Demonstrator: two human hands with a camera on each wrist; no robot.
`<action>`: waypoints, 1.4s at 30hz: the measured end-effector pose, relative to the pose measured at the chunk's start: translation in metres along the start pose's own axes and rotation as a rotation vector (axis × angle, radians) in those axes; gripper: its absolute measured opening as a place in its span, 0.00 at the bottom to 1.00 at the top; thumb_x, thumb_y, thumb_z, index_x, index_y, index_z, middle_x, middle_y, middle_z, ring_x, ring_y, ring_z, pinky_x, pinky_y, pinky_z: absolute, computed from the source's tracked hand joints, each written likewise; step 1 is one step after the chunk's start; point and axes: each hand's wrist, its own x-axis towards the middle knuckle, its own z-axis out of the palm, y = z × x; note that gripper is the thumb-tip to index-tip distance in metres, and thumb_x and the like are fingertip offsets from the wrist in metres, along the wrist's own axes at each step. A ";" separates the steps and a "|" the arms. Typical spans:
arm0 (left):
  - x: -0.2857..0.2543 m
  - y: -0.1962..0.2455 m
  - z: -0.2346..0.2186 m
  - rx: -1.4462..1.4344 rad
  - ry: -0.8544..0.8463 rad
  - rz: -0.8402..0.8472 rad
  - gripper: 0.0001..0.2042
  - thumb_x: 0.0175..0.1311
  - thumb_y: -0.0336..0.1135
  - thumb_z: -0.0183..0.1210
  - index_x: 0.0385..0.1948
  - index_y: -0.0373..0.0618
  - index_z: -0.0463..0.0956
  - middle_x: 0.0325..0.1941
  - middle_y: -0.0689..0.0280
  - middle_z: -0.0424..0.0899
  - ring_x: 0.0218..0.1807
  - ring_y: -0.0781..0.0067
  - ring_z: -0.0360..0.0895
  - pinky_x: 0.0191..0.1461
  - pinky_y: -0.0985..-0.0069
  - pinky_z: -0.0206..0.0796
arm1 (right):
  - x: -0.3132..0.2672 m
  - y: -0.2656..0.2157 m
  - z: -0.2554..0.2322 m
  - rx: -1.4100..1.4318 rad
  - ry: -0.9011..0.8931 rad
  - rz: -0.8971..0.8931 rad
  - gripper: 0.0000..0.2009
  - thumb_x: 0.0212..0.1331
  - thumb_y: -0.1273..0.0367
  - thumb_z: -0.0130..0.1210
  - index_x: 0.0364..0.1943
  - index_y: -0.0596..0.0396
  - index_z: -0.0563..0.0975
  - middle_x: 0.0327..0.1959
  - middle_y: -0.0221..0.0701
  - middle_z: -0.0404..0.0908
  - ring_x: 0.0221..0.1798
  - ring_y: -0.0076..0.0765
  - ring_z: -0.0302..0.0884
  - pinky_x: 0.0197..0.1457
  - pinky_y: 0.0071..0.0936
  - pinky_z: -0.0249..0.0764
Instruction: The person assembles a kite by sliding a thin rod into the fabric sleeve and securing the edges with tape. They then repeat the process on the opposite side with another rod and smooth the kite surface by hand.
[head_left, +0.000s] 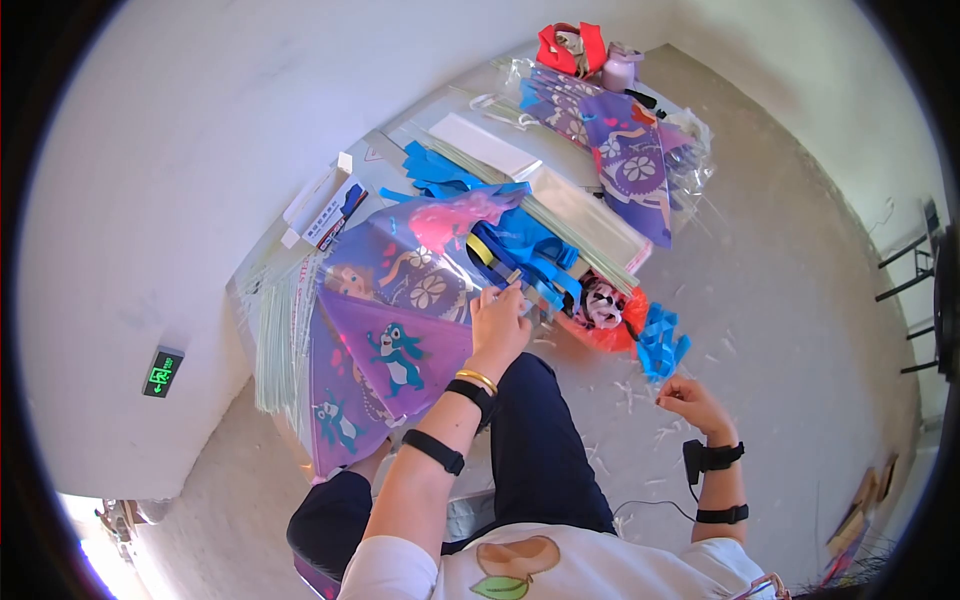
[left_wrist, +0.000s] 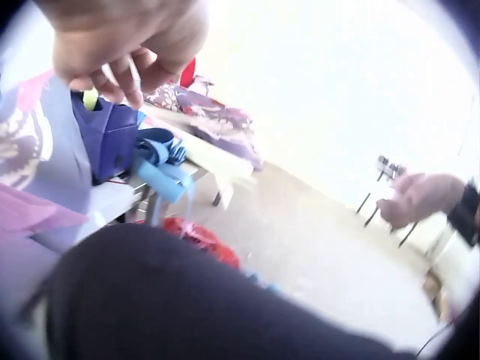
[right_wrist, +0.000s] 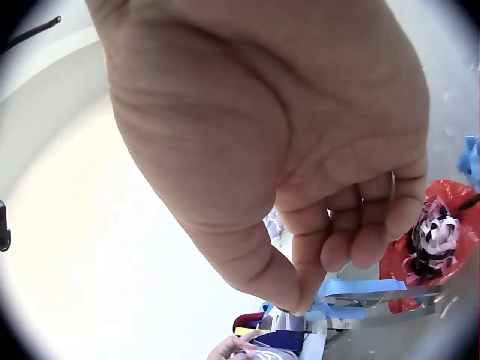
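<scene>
My left hand (head_left: 500, 325) hovers at a dark blue tape dispenser (head_left: 487, 262) with a yellow core, its fingers loosely bent. In the left wrist view those fingers (left_wrist: 120, 79) hang over the blue dispenser (left_wrist: 109, 139). A purple printed kite (head_left: 420, 290) with cartoon figures lies beside this hand, one pointed end over my leg. Off to the right, my right hand (head_left: 695, 405) is held in the air, away from the table. Its thumb and forefinger tips meet in the right wrist view, the other fingers curled; I cannot tell if something thin is between them.
Blue strips (head_left: 540, 250) and long pale rods (head_left: 585, 235) lie across the table. A red bag of scraps (head_left: 610, 315) is at its near edge. More purple kites (head_left: 635, 165), a lilac bottle (head_left: 621, 68) and a red bag (head_left: 572, 48) sit farther back. A small box (head_left: 325, 205) stands left.
</scene>
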 end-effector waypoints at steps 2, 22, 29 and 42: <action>0.004 -0.014 0.031 -0.395 0.035 -0.275 0.12 0.52 0.32 0.62 0.40 0.47 0.76 0.53 0.64 0.80 0.51 0.63 0.74 0.49 0.66 0.65 | 0.002 0.007 0.004 0.016 0.009 0.002 0.05 0.60 0.70 0.60 0.36 0.57 0.78 0.34 0.23 0.79 0.38 0.17 0.73 0.43 0.18 0.70; 0.028 -0.017 0.080 -1.577 0.046 -1.335 0.08 0.57 0.41 0.69 0.35 0.57 0.81 0.29 0.77 0.75 0.31 0.79 0.69 0.32 0.72 0.60 | -0.007 0.034 0.031 -0.229 0.101 0.060 0.04 0.59 0.73 0.59 0.33 0.58 0.78 0.30 0.25 0.80 0.34 0.19 0.75 0.39 0.21 0.73; -0.088 -0.049 -0.065 -1.735 0.493 -0.853 0.04 0.63 0.35 0.64 0.34 0.61 0.77 0.35 0.83 0.75 0.38 0.86 0.68 0.44 0.77 0.58 | 0.032 -0.009 0.067 0.038 -0.038 -0.090 0.02 0.57 0.78 0.56 0.33 0.60 0.77 0.30 0.27 0.80 0.34 0.21 0.77 0.40 0.20 0.74; -0.373 -0.153 -0.141 -1.793 1.453 -0.989 0.06 0.61 0.40 0.65 0.35 0.62 0.76 0.35 0.82 0.75 0.35 0.85 0.68 0.43 0.77 0.60 | 0.197 -0.226 0.321 -0.431 -0.598 -0.459 0.05 0.59 0.77 0.58 0.38 0.60 0.78 0.31 0.25 0.80 0.35 0.18 0.76 0.40 0.19 0.72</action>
